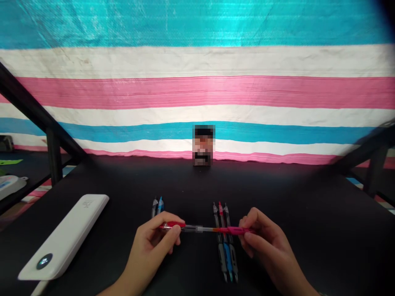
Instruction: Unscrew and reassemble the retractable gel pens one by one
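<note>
Level above the black table, a red and clear ballpoint pen [193,228] stretches between my two hands. My left hand [157,242] pinches its red end, thumb against fingers. At the other end, my right hand [265,242] grips the pink front piece [236,230] between thumb and fingertips. A thin refill [210,229] shows bare between the clear barrel and the pink piece. Behind and below the pink piece lie three pens side by side, a blue-gripped pen [227,255] between two grey-gripped ones. Beyond my left hand, two pens [160,204] are partly hidden by it.
A white power bank [66,236] with a cable lies at the left of the black table [129,181]. A small pixelated object [203,146] stands at the back edge. Black frame bars [54,152] slope at both sides, before a striped tarp [197,92].
</note>
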Available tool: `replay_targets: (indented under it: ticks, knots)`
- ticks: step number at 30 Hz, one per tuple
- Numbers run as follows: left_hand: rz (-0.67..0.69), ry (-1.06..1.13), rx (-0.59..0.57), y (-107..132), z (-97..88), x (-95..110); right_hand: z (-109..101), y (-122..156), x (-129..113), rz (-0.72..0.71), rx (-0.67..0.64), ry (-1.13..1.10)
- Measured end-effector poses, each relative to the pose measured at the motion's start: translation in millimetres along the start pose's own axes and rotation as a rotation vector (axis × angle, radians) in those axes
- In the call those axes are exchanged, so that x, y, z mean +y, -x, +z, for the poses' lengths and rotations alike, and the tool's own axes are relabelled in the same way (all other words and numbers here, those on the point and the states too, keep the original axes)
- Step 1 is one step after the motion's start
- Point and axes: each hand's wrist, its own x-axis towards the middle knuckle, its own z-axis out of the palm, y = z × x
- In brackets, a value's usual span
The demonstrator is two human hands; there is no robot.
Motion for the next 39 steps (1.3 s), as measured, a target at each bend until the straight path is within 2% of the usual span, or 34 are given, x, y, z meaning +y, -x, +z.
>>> replay_targets:
  ticks: [4,9,11,17,26,31,34,39]
  knots:
    - [-0.023,0.001,-0.016,3.7,6.2,6.2,8.6,3.2,-2.4,0.011,0.002,0.133]
    - [-0.039,0.034,-0.048,4.2,9.3,10.6,9.5,4.8,2.2,-0.184,-0.057,0.373]
    - [-0.042,0.031,-0.048,2.8,7.7,8.5,6.6,3.9,5.1,-0.236,-0.076,0.434]
    - [0.039,0.028,-0.165,1.0,2.5,-7.4,5.8,2.5,10.0,-0.361,-0.146,0.532]
    - [0.065,0.005,-0.208,1.4,-0.3,-12.9,6.0,3.5,-1.0,-0.367,-0.219,0.657]
    - [0.008,0.077,-0.139,1.4,2.2,-7.3,8.6,5.3,12.1,-0.357,-0.146,0.635]
    - [-0.053,0.100,-0.085,2.6,4.9,0.4,9.1,4.7,12.2,-0.343,-0.122,0.661]
    - [-0.081,0.103,-0.068,3.9,7.7,8.5,6.7,3.1,2.9,-0.352,-0.190,0.709]
